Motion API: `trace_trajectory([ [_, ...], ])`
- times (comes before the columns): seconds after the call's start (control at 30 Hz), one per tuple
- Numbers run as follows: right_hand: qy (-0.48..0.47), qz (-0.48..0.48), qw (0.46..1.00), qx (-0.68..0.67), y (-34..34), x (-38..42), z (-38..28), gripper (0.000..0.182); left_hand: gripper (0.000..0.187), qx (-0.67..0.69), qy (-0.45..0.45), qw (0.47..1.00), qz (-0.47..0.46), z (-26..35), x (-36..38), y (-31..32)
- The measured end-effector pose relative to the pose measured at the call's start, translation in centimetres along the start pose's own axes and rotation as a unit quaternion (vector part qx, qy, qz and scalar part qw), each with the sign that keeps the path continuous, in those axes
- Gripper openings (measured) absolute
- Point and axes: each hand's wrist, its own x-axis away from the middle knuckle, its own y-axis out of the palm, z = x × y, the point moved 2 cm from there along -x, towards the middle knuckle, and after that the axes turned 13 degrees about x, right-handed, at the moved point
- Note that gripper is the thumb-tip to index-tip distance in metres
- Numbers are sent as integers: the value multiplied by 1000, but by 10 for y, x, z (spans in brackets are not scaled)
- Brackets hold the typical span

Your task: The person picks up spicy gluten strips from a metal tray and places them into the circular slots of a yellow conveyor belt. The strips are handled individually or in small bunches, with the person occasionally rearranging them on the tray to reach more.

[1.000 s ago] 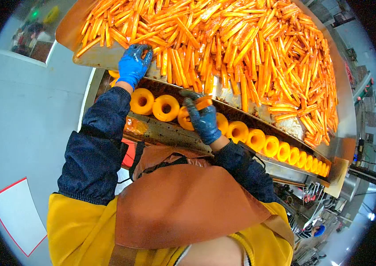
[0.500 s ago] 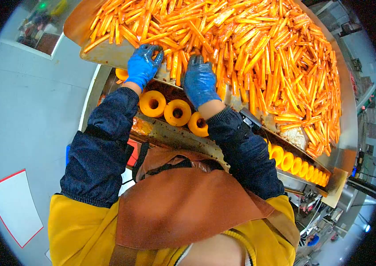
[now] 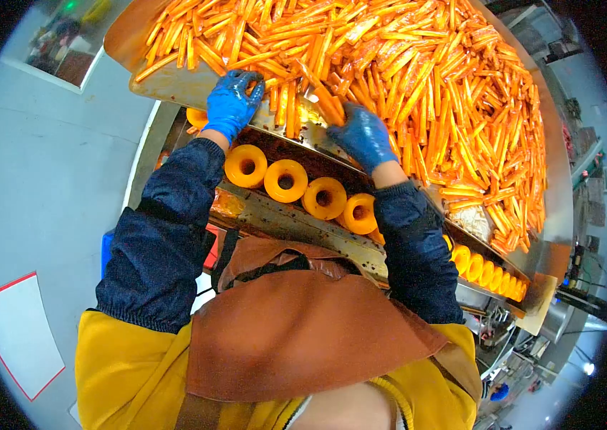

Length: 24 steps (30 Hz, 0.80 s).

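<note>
A large heap of orange, glossy sticks (image 3: 418,79) lies on a metal tray (image 3: 181,84). My left hand (image 3: 233,104), in a blue glove, rests at the tray's near edge by the heap's left part, fingers curled; whatever is between its fingertips is hidden. My right hand (image 3: 364,136), also gloved in blue, is at the near edge of the heap, its fingers closed round one or more orange sticks (image 3: 326,100) that slant up to the left. Bare metal shows between the two hands.
Below the tray edge runs a row of yellow-orange rings (image 3: 285,180) with dark centres, continuing to the lower right (image 3: 489,274). A stained metal ledge (image 3: 296,228) lies nearer my apron. A white panel with a red border (image 3: 20,335) is at the lower left.
My right hand has moved right and slightly down, and sticks now show in its grasp. More rings are uncovered beneath it. My left hand has hardly moved.
</note>
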Motion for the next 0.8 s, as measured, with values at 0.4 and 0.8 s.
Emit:
trace_trajectory([
  [0.4,68,208,706,-674,0,83,42,27,23,2,13,1000,7,-2,1,2],
  [0.8,101,85,782,-609,94,114,-4,21,23,-20,-6,1000,3,8,1,-2],
])
